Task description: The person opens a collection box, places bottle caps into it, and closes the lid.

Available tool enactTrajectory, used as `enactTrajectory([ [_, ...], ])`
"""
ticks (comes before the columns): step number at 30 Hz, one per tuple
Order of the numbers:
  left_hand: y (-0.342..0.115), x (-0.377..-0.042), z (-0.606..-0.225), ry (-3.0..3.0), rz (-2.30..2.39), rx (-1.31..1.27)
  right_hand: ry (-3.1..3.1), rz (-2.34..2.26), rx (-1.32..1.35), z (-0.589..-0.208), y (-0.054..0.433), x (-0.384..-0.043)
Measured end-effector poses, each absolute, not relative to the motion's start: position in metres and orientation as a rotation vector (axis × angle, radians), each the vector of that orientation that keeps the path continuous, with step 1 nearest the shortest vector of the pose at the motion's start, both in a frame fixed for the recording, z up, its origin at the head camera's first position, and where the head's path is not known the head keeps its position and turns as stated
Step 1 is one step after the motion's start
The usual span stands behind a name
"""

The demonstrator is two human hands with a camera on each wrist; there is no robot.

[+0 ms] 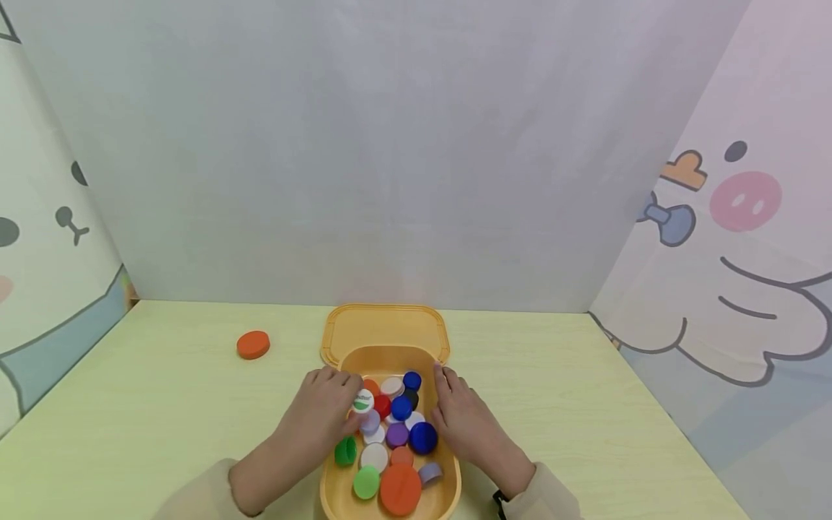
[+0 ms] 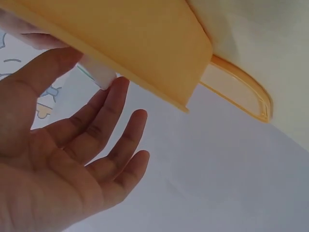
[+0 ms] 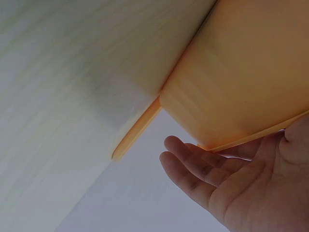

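My left hand (image 1: 318, 412) pinches a white bottle cap with a green mark (image 1: 364, 399) between thumb and fingers, over the left side of a yellow-orange plastic box (image 1: 455, 497). In the left wrist view, the white cap (image 2: 100, 74) shows partly behind the box edge. On the box's right rim rests my right hand (image 1: 471, 422), its fingers loosely extended forward along the edge. Several bottle caps fill the box, among them a large orange-red cap (image 1: 400, 490), a dark blue cap (image 1: 423, 438), a purple cap (image 1: 397, 435) and a light green cap (image 1: 367, 482).
Behind the box, its matching yellow-orange lid (image 1: 390, 328) lies on the light wooden table (image 1: 559, 404). An orange-red cap (image 1: 253, 345) sits alone on the table at the left. A grey-white curtain (image 1: 377, 159) hangs along the table's far edge, with cartoon-printed panels on both sides.
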State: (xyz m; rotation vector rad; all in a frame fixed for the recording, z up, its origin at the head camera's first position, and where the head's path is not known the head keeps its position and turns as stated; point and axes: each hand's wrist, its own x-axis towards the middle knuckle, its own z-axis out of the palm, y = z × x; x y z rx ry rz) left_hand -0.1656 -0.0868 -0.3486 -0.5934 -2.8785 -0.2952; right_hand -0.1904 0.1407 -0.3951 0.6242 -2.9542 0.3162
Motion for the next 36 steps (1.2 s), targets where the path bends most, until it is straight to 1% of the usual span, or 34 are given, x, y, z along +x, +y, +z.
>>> enactTrajectory([
  [10,-0.068,-0.16,-0.359,-2.946,-0.253,-0.781,-2.946,0.321,0.627,-0.395,0.141,-0.19],
  [18,-0.058,-0.16,-0.367,-2.973,-0.158,-0.876,-2.951,0.326,0.608,-0.395,0.141,-0.189],
  [28,-0.058,-0.162,-0.371,-2.962,-0.108,-0.879,-2.975,0.317,0.599,-0.394,0.14,-0.189],
  [36,-0.066,-0.161,-0.367,-2.896,-0.245,-0.856,-2.959,0.322,0.604,-0.395,0.14,-0.191],
])
